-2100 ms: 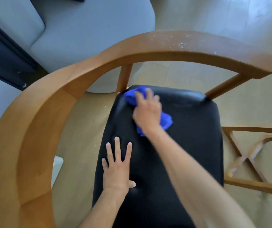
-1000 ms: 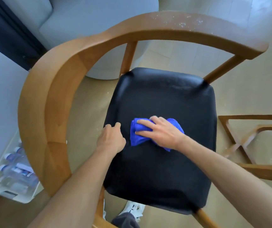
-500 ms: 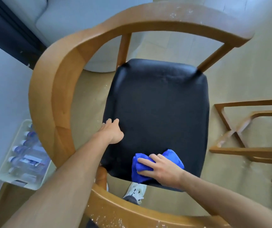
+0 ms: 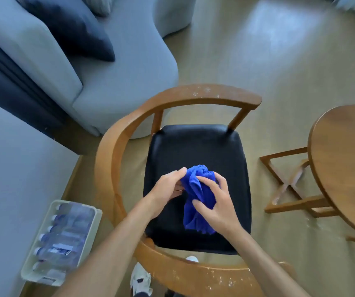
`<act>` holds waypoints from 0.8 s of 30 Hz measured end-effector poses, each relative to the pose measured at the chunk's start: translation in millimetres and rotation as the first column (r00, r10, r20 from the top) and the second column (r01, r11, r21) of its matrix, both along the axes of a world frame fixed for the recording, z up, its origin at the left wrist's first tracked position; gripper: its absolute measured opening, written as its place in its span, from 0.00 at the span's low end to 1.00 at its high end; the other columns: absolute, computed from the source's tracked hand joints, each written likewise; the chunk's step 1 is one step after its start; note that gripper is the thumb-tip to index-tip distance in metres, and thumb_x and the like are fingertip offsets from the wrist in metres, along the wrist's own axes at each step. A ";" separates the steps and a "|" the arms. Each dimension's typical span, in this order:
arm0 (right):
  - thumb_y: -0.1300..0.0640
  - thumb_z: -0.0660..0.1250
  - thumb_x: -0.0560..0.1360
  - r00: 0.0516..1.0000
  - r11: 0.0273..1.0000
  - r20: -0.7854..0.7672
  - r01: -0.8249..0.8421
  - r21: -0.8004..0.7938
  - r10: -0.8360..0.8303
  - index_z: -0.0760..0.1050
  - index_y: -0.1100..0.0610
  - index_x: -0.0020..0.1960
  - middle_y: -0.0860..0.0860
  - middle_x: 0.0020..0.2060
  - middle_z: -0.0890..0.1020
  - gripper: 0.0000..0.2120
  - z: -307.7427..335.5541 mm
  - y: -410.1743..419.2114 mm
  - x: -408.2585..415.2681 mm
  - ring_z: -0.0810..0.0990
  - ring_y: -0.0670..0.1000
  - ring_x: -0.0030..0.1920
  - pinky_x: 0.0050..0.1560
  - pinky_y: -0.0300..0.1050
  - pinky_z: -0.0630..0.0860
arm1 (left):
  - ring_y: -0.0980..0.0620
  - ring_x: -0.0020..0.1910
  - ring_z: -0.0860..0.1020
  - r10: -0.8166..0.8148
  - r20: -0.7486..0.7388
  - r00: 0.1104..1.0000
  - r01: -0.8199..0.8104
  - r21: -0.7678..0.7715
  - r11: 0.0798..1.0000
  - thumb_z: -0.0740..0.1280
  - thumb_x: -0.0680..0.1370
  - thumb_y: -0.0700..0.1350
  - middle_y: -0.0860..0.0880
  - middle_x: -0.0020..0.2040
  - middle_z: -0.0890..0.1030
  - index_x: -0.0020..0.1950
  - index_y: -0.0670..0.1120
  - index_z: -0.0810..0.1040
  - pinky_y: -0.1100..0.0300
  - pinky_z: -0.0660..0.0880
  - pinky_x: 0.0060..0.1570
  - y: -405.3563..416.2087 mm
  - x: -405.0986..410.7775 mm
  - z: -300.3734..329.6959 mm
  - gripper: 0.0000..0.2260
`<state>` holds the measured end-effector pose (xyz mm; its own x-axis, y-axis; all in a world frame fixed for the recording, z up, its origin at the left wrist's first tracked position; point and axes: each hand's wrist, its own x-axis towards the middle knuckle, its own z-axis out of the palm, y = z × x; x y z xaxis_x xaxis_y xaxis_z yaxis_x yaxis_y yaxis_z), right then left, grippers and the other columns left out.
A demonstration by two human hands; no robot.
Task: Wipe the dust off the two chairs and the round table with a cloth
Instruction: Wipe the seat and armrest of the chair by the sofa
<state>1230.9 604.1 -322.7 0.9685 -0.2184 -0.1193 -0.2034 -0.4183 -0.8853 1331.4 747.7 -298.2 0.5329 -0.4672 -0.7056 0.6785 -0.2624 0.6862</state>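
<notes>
A wooden chair [image 4: 116,146] with a curved armrest rail and a black padded seat [image 4: 195,151] stands below me. White dust specks dot the far rail and the near rail. A bunched blue cloth [image 4: 195,194] is held above the seat. My right hand [image 4: 217,202] grips its lower right side, and my left hand [image 4: 168,187] pinches its upper left edge. The round wooden table [image 4: 343,163] stands at the right, its crossed base on the floor.
A grey sofa [image 4: 112,82] with a dark cushion [image 4: 69,28] sits behind the chair. A clear bin of water bottles [image 4: 60,239] lies on the floor at the lower left, beside a pale wall. My shoe [image 4: 140,279] shows under the near rail.
The view pulled back and higher. My right hand lifted the cloth off the seat's front edge, and my left hand left the seat's side and took hold of the cloth too.
</notes>
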 end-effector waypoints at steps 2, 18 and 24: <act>0.50 0.68 0.68 1.000 0.995 0.010 0.005 0.100 -0.006 0.72 0.46 0.64 0.45 0.68 0.63 0.24 31.5 13.0 0.9 0.66 0.42 0.68 0.64 0.34 0.69 | 0.47 0.56 0.81 0.012 0.099 0.995 -0.005 -0.078 0.997 0.64 0.79 0.48 0.46 0.53 0.83 0.53 0.43 0.78 0.52 0.76 0.60 6.5 2.9 28.7 0.10; 0.62 0.71 0.75 0.949 0.926 0.056 0.287 0.247 -0.309 0.67 0.48 0.69 0.45 0.57 0.78 0.26 223.1 57.5 -22.9 0.79 0.45 0.56 0.55 0.40 0.79 | 0.51 0.51 0.80 -0.123 0.590 0.798 0.198 -0.064 0.978 0.58 0.82 0.51 0.48 0.50 0.82 0.54 0.50 0.76 0.52 0.77 0.57 49.7 -27.9 213.4 0.09; 0.68 0.64 0.73 0.956 0.938 0.019 0.291 -0.191 -0.293 0.74 0.48 0.48 0.46 0.41 0.80 0.15 266.9 23.8 -45.4 0.79 0.48 0.46 0.45 0.42 0.78 | 0.48 0.49 0.78 -0.230 0.675 0.701 0.183 0.142 0.973 0.57 0.81 0.57 0.49 0.46 0.81 0.50 0.52 0.76 0.43 0.74 0.59 81.1 -9.0 239.6 0.12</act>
